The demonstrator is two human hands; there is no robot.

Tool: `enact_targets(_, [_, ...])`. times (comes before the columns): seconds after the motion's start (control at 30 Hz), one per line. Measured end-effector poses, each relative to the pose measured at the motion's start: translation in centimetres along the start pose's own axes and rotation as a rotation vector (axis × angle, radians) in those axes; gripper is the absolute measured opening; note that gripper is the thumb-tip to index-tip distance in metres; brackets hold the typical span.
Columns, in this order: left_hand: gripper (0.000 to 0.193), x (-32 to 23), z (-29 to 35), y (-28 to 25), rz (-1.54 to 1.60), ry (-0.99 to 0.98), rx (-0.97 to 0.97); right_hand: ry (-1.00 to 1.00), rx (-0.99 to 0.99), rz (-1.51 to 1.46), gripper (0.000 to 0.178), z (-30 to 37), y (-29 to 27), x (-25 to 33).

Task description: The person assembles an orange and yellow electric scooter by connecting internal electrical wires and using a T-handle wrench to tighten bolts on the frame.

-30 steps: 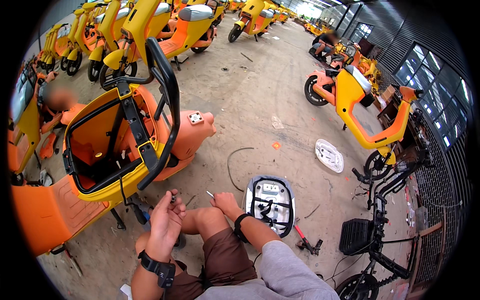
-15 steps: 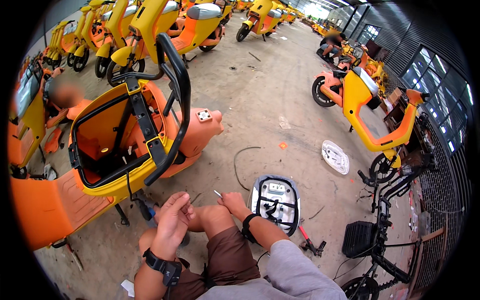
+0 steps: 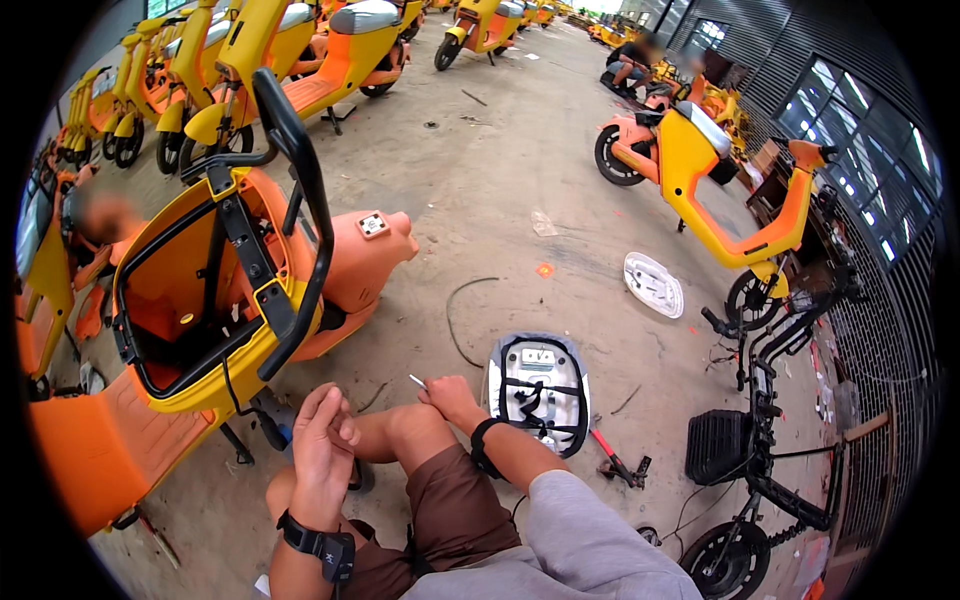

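Observation:
My left hand (image 3: 327,430) is raised over my left knee, fingers loosely bent and holding nothing that I can see. On my right knee rests my right hand (image 3: 452,398), its fingers closed on a thin white cigarette (image 3: 417,381) that sticks out to the left. In front of me on the left stands a yellow and orange scooter (image 3: 200,393) with its seat off and the bay under it open. A black cable hangs out over the bay's rim. Beside my right hand, a scooter seat (image 3: 570,395) lies underside up on the floor.
A red-handled tool (image 3: 605,445) lies right of the seat, and a white plastic cover (image 3: 652,285) farther off. A stripped black scooter frame (image 3: 765,430) and a yellow scooter (image 3: 700,190) stand right. People crouch at far left and far back. Rows of scooters line the back left.
The view has shifted slightly, so the scene sits a little further left and higher. Both hands keep nearly the same pose, the cigarette still in the right one.

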State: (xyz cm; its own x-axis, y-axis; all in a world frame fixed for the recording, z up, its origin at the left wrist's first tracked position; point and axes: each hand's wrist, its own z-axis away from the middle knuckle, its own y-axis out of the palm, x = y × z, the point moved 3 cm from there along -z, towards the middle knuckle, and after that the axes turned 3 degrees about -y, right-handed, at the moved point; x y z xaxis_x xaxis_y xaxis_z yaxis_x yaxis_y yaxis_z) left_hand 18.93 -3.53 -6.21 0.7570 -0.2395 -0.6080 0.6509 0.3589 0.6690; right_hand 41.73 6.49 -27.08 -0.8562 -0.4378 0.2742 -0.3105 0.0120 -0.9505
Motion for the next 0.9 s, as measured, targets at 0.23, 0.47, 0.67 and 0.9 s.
enact_targets(0.23, [0.015,-0.1,-0.1,-0.5,0.039,0.015,0.026,0.008,-0.002,0.014,0.028,-0.2,-0.3,0.0])
enact_targets(0.47, [0.019,0.3,0.1,-0.4,-0.002,-0.031,0.006,-0.014,-0.041,0.014,0.031,-0.3,-0.4,0.2])
enact_targets(0.67, [0.027,0.0,0.6,0.5,0.034,-0.03,0.068,-0.004,-0.043,-0.002,0.031,-0.3,-0.4,0.3])
enact_targets(0.9, [0.029,0.0,0.5,0.4,-0.013,-0.071,0.091,-0.006,-0.049,0.012,0.031,-0.4,-0.5,0.5])
